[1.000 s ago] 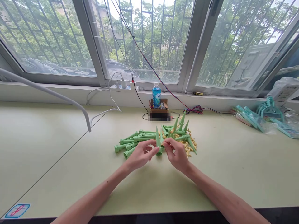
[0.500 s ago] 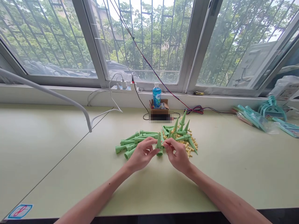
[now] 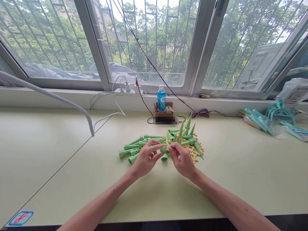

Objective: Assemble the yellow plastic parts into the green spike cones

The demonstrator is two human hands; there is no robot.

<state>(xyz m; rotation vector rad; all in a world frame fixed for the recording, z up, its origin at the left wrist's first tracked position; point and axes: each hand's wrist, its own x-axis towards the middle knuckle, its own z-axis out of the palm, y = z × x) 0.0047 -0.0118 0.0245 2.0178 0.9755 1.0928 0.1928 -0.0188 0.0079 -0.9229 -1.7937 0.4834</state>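
Between the fingertips of my left hand (image 3: 147, 158) is a green plastic spike (image 3: 163, 149), turned so that it looks short and round from here. My right hand (image 3: 182, 158) pinches a small yellow peg (image 3: 167, 149) against the spike's side; the fingers hide most of it. Just below, a green collar-shaped end (image 3: 164, 157) rests on the table. Long green tubes with ribbed caps (image 3: 131, 152) lie left of my left hand. Beyond my right hand is a pile of green cones (image 3: 188, 125) and yellow T-shaped pegs (image 3: 194, 154).
A small cardboard box (image 3: 164, 115) with a blue bottle (image 3: 161, 98) stands behind the pile, near coiled wires (image 3: 202, 112). A white cable (image 3: 72, 101) arches in at left. Turquoise plastic tools (image 3: 280, 114), some bagged, lie at far right.
The green spike in my left hand has tipped from upright to pointing along my line of sight. Both hands have hardly moved.
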